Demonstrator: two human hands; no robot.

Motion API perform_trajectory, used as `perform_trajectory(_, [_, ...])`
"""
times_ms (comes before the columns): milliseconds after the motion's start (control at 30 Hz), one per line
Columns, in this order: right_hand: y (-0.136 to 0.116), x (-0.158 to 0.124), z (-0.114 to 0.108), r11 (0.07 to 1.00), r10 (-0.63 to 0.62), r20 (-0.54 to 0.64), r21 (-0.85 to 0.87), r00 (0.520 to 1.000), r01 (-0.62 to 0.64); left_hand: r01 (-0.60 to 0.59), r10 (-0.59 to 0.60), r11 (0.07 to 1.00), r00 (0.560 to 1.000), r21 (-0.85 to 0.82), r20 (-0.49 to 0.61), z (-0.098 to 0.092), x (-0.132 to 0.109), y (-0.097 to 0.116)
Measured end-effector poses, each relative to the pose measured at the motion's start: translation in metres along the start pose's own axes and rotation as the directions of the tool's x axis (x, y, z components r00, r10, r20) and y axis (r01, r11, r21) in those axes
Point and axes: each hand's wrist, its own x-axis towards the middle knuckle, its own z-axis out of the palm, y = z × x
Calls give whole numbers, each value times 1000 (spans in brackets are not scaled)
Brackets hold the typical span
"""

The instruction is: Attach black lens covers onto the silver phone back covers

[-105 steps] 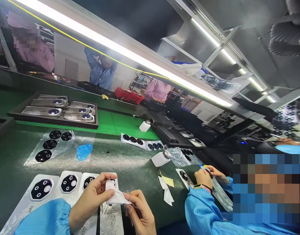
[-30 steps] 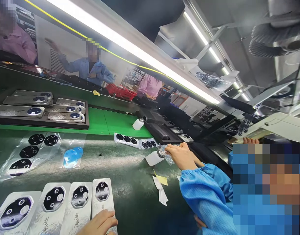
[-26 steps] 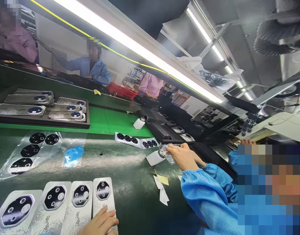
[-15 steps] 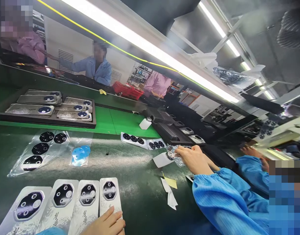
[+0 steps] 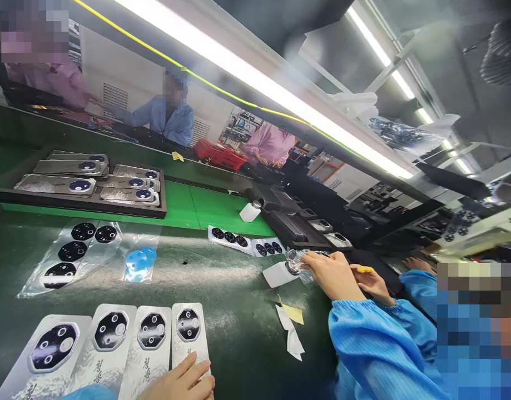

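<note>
My left hand (image 5: 180,382) reaches in at the bottom edge, its fingers stretched out flat over the lower part of the rightmost phone back cover (image 5: 189,325). Its thumb is hidden. Three more silvery back covers, among them one with a large camera plate (image 5: 55,347), lie in a row to the left, partly overlapping. Each has a dark octagonal camera plate and a wavy pattern with script. A blue sleeve (image 5: 88,392) shows at the bottom left. My right hand is out of view.
A co-worker's hand (image 5: 332,272) is by a white bottle (image 5: 280,273); their other hand wears a yellow finger cot. Black discs on clear film (image 5: 72,251), blue discs (image 5: 140,264), disc strips (image 5: 230,239), paper scraps (image 5: 291,333) and a tray of covers (image 5: 155,211) lie around.
The view has shifted slightly. My left hand stays on the rightmost cover. The co-worker's farther hand has come into sight, apart from the nearer one by the bottle.
</note>
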Motion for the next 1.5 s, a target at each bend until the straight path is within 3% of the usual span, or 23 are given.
perform_trajectory(100, [-5,-4,-16,998,40,-65,58,997,-36,-29,29,1000,998,0,56,-8,2,-1])
perform_trajectory(167, [-23,-11,-27,991,74,-117,117,990,-60,-49,50,999,992,-14,120,-13,3,-2])
perform_trajectory(233, [-59,-24,-36,977,68,-135,210,989,-39,-42,46,999,982,-29,184,-17,4,-3])
perform_trajectory(300, [-111,-41,-39,933,-13,-115,355,993,53,-27,36,999,972,-42,234,-18,3,-3])
perform_trajectory(367, [-168,-58,-37,688,-61,-86,719,994,104,-22,34,999,967,-48,254,-17,2,-2])
perform_trajectory(433, [-214,-72,-32,543,-96,-52,834,994,96,-30,42,998,963,-51,265,-15,1,-1])
perform_trajectory(533, [-250,-84,-25,564,-40,-93,820,995,99,-25,41,998,954,-57,296,-16,3,0])
perform_trajectory(833, [-257,-88,-30,763,-70,-240,612,968,207,9,18,997,947,-83,320,-18,5,1])
perform_trajectory(1500, [-263,-85,-38,856,-195,-311,408,930,316,29,0,994,964,-104,267,-19,8,2])
